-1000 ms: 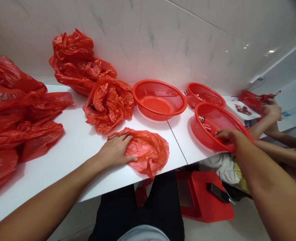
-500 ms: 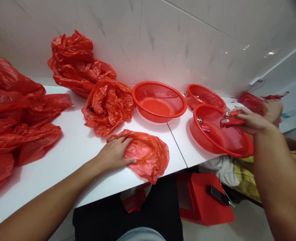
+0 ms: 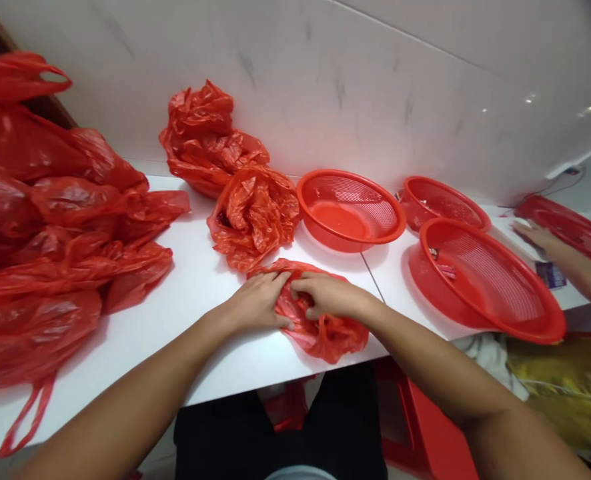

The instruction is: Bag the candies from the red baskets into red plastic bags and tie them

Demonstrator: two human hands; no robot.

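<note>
A crumpled red plastic bag [image 3: 343, 340] lies at the table's front edge. My left hand [image 3: 260, 300] rests on its left side, with fingers and thumb spread apart over the plastic. Reaching in from the right, my right hand [image 3: 325, 295] has its fingers curled down into the bag's mouth. Whatever they hold is hidden by the fingers and the folds. Right of the bag stands a large red mesh basket [image 3: 485, 280], holding a few small wrapped pieces [image 3: 445, 270] at its left side.
Another red basket [image 3: 345, 223] stands behind the bag, and a third basket [image 3: 445, 203] is farther right. Crumpled red bags [image 3: 255, 213] lean by the wall. Filled red bags [image 3: 50, 220] are heaped left. Another person's hand [image 3: 535, 235] reaches in at right.
My right hand has moved left from over the large basket, with red-wrapped packets in it, down into the bag. My left hand stays on the bag. The view has shifted left.
</note>
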